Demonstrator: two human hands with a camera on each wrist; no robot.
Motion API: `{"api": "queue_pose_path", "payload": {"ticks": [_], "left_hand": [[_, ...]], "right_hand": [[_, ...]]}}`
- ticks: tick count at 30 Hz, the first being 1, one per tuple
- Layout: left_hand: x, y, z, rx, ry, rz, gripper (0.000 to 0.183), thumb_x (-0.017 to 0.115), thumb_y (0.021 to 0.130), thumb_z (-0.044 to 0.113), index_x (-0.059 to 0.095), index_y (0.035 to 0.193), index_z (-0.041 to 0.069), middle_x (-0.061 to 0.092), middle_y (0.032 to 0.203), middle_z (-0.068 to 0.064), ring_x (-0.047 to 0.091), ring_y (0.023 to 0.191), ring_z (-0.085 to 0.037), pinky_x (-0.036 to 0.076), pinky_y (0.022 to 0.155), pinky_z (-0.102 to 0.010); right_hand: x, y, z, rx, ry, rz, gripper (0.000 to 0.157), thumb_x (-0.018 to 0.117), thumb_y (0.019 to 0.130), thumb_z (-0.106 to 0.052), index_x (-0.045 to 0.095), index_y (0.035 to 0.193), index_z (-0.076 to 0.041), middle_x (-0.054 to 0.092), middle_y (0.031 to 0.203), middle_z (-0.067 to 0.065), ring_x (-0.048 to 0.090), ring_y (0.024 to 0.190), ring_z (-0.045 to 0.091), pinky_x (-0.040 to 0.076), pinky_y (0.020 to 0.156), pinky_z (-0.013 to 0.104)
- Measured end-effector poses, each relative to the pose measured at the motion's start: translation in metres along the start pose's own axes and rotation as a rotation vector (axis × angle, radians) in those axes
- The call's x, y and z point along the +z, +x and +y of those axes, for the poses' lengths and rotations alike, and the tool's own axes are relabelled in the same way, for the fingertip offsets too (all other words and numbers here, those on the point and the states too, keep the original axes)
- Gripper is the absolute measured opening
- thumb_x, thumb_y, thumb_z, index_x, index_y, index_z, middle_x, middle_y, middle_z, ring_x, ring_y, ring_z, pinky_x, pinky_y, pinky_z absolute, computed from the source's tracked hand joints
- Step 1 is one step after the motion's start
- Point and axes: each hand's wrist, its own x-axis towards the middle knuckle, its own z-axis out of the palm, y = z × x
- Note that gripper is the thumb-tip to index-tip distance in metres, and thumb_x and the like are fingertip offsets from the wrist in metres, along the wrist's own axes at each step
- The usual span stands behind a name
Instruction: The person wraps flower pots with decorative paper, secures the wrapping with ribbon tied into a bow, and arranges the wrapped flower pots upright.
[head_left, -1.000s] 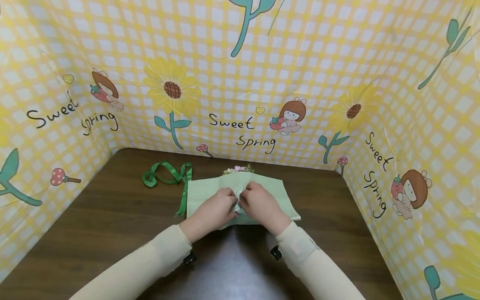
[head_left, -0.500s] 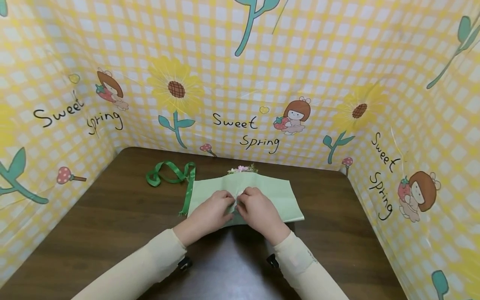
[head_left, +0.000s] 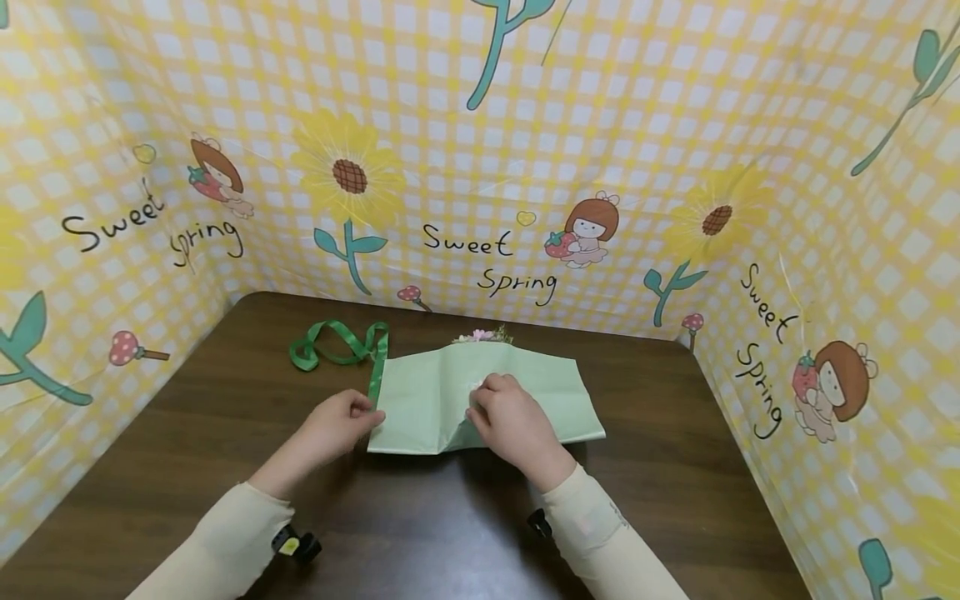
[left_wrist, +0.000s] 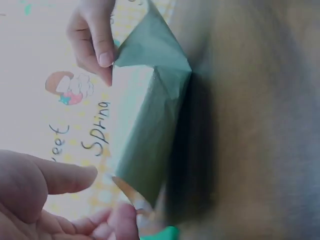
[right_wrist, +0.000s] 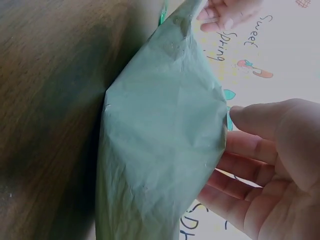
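A: Nearest us?
B: L hand (head_left: 337,423), thumb & fingers apart, at the green paper's (head_left: 408,396) L edge; we can't tell if touching. R hand (head_left: 517,425) pinches its mid fold, on tbl (head_left: 652,417).
A: Farther?
B: We've ribbon (head_left: 347,360) by paper's L side, pink flwrs (head_left: 482,335) behind.

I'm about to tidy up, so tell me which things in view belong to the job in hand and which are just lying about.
In the job:
Green paper, touched by the right hand, left hand at its edge
Flowers showing at its far edge
Green ribbon, loose beside it, probably for the same job

Seemingly not:
Patterned backdrop, just surroundings
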Motion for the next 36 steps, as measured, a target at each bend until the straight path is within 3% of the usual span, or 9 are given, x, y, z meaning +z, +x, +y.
{"api": "queue_pose_path", "payload": {"ticks": [5, 8, 11, 16, 20, 23, 28, 36], "left_hand": [[0.001, -0.002, -0.014, -0.089, -0.26, -0.097, 0.048, 0.069, 0.099, 0.019, 0.051, 0.129, -0.013, 0.069, 0.094, -0.014, 0.063, 0.078, -0.02, 0.054, 0.06, -0.035], [0.003, -0.003, -0.018, -0.125, -0.326, -0.104, 0.046, 0.069, 0.098, 0.018, 0.051, 0.127, -0.013, 0.068, 0.089, -0.01, 0.062, 0.075, -0.018, 0.053, 0.057, -0.032], [0.005, -0.003, -0.022, -0.133, -0.33, -0.121, 0.044, 0.069, 0.098, 0.02, 0.052, 0.124, -0.011, 0.065, 0.081, -0.009, 0.059, 0.072, -0.018, 0.05, 0.055, -0.031], [0.004, -0.004, -0.024, -0.115, -0.329, -0.111, 0.045, 0.072, 0.096, 0.019, 0.052, 0.126, -0.01, 0.065, 0.081, -0.006, 0.058, 0.07, -0.018, 0.047, 0.054, -0.031], [0.001, -0.006, -0.022, -0.051, -0.369, -0.092, 0.051, 0.072, 0.097, 0.019, 0.049, 0.133, -0.008, 0.068, 0.091, -0.006, 0.056, 0.07, -0.016, 0.046, 0.055, -0.03], [-0.003, -0.006, -0.024, 0.01, -0.45, -0.134, 0.053, 0.066, 0.101, 0.018, 0.042, 0.138, -0.011, 0.065, 0.096, -0.006, 0.049, 0.066, -0.012, 0.042, 0.054, -0.026], [-0.01, -0.007, -0.033, 0.031, -0.614, -0.222, 0.047, 0.053, 0.107, 0.014, 0.034, 0.141, -0.014, 0.056, 0.088, -0.001, 0.036, 0.061, -0.008, 0.035, 0.054, -0.022], [-0.011, -0.004, -0.04, 0.034, -0.459, -0.25, 0.038, 0.062, 0.104, 0.027, 0.055, 0.119, -0.007, 0.054, 0.081, -0.004, 0.049, 0.067, -0.015, 0.045, 0.059, -0.028]], "right_hand": [[-0.001, 0.001, -0.001, 0.008, 0.015, -0.004, 0.01, 0.072, 0.097, -0.023, 0.077, 0.097, -0.013, 0.062, 0.094, -0.002, 0.056, 0.087, 0.019, 0.054, 0.079, 0.029], [-0.002, 0.001, -0.001, 0.012, 0.027, -0.009, 0.011, 0.071, 0.098, -0.022, 0.077, 0.098, -0.013, 0.063, 0.095, -0.001, 0.057, 0.089, 0.02, 0.054, 0.081, 0.03], [-0.002, 0.001, 0.0, 0.018, 0.029, -0.023, 0.011, 0.07, 0.099, -0.022, 0.077, 0.099, -0.013, 0.063, 0.096, -0.001, 0.057, 0.091, 0.02, 0.054, 0.083, 0.03], [-0.001, 0.001, 0.0, 0.028, 0.03, -0.033, 0.011, 0.069, 0.099, -0.021, 0.077, 0.1, -0.014, 0.063, 0.097, -0.002, 0.057, 0.092, 0.019, 0.053, 0.084, 0.03], [0.0, 0.001, 0.0, 0.03, 0.026, -0.028, 0.01, 0.069, 0.099, -0.02, 0.077, 0.099, -0.014, 0.062, 0.096, -0.002, 0.056, 0.09, 0.019, 0.053, 0.084, 0.03], [0.0, 0.001, 0.001, 0.035, 0.023, -0.021, 0.01, 0.068, 0.099, -0.02, 0.077, 0.097, -0.014, 0.062, 0.094, -0.003, 0.055, 0.088, 0.019, 0.053, 0.082, 0.029], [-0.001, 0.002, 0.003, 0.047, 0.056, -0.004, 0.011, 0.068, 0.099, -0.017, 0.079, 0.097, -0.014, 0.062, 0.092, -0.003, 0.055, 0.086, 0.018, 0.051, 0.079, 0.029], [-0.003, 0.002, 0.005, 0.045, 0.075, -0.036, 0.012, 0.067, 0.1, -0.017, 0.078, 0.099, -0.013, 0.061, 0.093, -0.003, 0.054, 0.086, 0.018, 0.051, 0.08, 0.03]]}}
